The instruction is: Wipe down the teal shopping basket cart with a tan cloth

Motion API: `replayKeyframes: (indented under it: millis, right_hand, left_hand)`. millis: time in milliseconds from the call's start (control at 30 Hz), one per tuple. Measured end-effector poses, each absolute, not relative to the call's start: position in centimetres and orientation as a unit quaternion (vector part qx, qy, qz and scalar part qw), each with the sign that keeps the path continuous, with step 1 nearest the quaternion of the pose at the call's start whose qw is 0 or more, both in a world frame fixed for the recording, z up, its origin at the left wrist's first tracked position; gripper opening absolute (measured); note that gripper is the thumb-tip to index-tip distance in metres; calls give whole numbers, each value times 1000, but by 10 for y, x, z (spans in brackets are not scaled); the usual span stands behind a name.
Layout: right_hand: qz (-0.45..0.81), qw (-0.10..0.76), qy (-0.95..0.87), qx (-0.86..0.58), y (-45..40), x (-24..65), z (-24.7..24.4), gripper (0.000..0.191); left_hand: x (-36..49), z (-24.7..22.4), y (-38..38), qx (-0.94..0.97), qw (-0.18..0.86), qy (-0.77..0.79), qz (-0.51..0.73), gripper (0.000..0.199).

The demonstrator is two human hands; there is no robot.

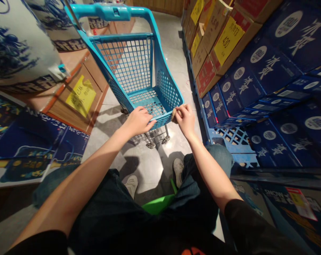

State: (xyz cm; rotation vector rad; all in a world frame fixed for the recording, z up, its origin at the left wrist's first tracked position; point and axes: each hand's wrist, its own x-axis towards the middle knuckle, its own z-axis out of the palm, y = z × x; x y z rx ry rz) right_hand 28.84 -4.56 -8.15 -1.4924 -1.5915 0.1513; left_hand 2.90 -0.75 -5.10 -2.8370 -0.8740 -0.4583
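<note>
A light-blue plastic shopping cart (pixel 139 95) with grid walls stands in front of me, its basket bare inside. My left hand (pixel 139 121) grips the near left corner of its rim, fingers over the edge and thumb along the outer side. At the near right corner, my right hand (pixel 186 118) pinches a small tan cloth (pixel 174 114) against the rim. Most of the cloth is hidden by the fingers.
I sit on a green seat (pixel 160 204), feet on the tiled floor (pixel 149 164). Blue boxes (pixel 256 79) on a blue pallet (pixel 241 157) and brown cartons (pixel 219 39) line the right. Large white-and-blue jars (pixel 19 46) stand on a wooden ledge (pixel 89 102) at left.
</note>
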Motion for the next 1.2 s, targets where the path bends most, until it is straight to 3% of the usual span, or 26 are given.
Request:
replayKeyframes:
  millis: [133, 333, 567, 667, 833, 1200]
  right_hand:
    - [64, 434, -698, -566, -52, 278, -84, 17]
    - [33, 497, -607, -619, -36, 302, -80, 13]
    - [84, 448, -710, -537, -53, 272, -88, 12]
    - [85, 489, -652, -573, -43, 285, -85, 8]
    - [80, 552, -548, -624, -35, 292, -87, 18]
    - [104, 527, -627, -564, -49, 273, -87, 7]
  left_hand:
    - [29, -50, -8, -939, 51, -299, -160, 44]
    - [30, -51, -7, -942, 79, -288, -151, 48]
    - [29, -51, -8, -941, 79, -291, -154, 47]
    - [30, -51, -8, -941, 77, -292, -151, 46]
    - [32, -53, -8, -942, 81, -290, -146, 44]
    - [32, -52, -8, -947, 73, -282, -135, 40]
